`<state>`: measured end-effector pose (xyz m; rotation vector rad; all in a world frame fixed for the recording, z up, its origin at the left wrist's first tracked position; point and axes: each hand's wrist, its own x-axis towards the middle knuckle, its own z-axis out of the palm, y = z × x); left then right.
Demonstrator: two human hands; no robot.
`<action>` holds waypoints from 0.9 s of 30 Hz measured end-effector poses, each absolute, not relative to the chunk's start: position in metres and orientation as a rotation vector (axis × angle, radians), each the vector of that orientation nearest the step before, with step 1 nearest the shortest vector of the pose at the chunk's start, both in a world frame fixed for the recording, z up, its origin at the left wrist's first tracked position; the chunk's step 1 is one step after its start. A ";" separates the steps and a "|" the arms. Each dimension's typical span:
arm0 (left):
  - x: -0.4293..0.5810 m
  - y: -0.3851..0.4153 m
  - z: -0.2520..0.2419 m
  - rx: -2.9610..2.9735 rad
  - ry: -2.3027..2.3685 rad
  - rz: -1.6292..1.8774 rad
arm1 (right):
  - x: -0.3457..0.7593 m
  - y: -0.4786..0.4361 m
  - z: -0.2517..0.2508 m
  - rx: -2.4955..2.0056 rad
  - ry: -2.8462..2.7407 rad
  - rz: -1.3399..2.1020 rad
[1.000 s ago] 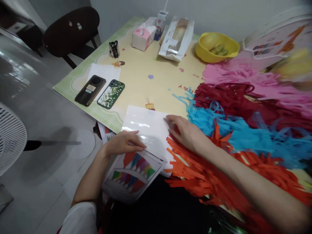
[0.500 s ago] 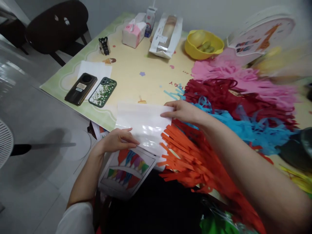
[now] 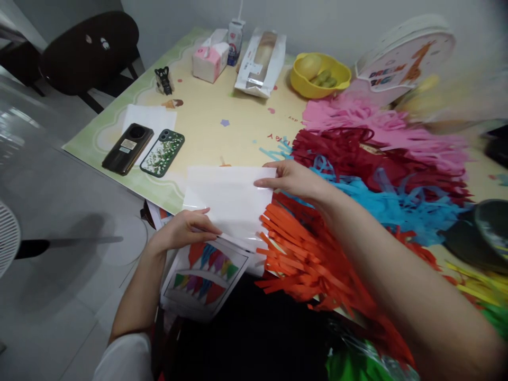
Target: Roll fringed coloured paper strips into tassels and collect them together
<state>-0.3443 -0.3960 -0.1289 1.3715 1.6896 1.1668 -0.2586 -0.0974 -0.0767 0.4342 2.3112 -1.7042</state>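
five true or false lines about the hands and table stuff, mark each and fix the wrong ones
1. The right hand is at the white sheet's far right corner. True.
2. The left hand rests on the tissue box. False: it is at the white sheet's near edge.
3. The dark phone lies beside the flower-patterned phone. True.
4. The pink fringe lies nearer the camera than the orange fringe. False: the orange fringe is nearer.
5. The yellow bowl stands left of the giraffe sign. True.
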 end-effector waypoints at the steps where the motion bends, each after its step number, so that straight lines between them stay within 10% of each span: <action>1: -0.344 -0.396 -0.129 1.367 1.690 1.167 | -0.258 -0.097 -0.077 0.433 2.296 -1.724; 27: -0.343 -0.402 -0.123 1.328 1.606 1.248 | -0.250 -0.078 -0.110 0.392 2.361 -1.676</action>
